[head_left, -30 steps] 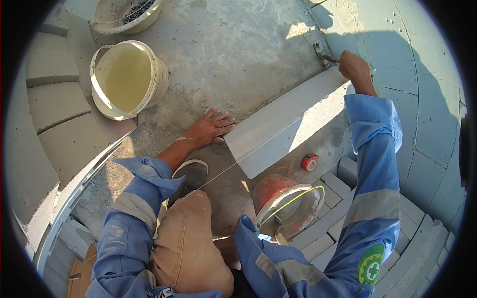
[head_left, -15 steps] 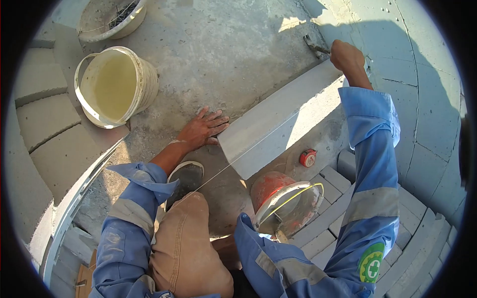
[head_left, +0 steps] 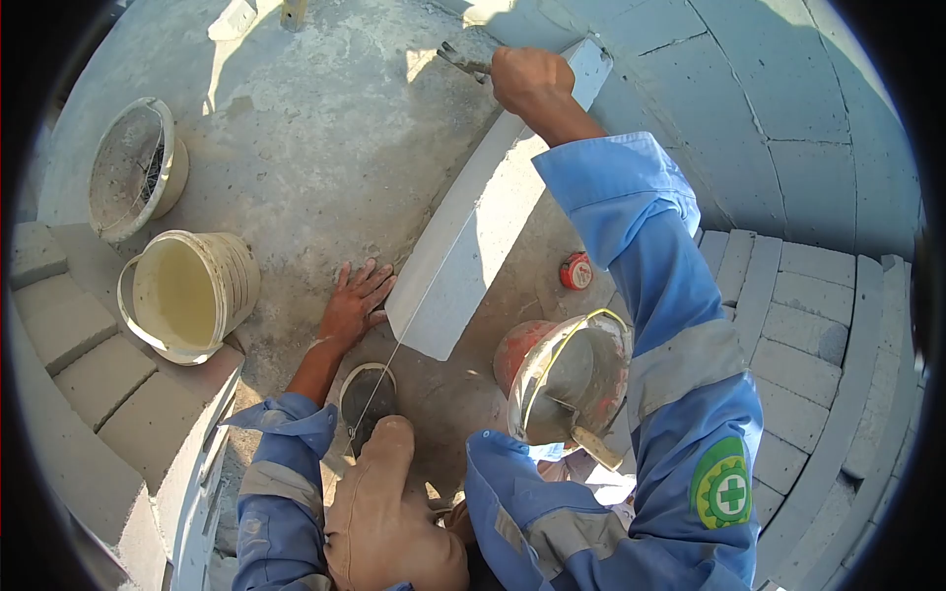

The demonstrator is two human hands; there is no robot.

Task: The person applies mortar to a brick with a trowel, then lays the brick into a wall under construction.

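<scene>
A long pale block (head_left: 458, 227) lies diagonally on the concrete floor, with a thin string running over its near part. My left hand (head_left: 352, 305) is flat on the floor with its fingers spread, beside the block's near left corner. Over the block's far end, my right hand (head_left: 532, 81) is closed around a metal tool (head_left: 463, 64), whose head sticks out to the left. Most of the tool's handle is hidden in the fist.
A bucket of yellowish liquid (head_left: 177, 295) and a basin (head_left: 138, 172) stand at left. Right of the block are a red tape measure (head_left: 575, 271) and a red bucket (head_left: 517, 355) with a trowel (head_left: 595, 446). Stacked blocks (head_left: 803, 340) and a block wall (head_left: 729, 108) border the right side.
The view has shifted, so the block and buckets appear elsewhere in the picture. My right hand still grips the tool near the block's far end; my left hand remains flat by the near corner.
</scene>
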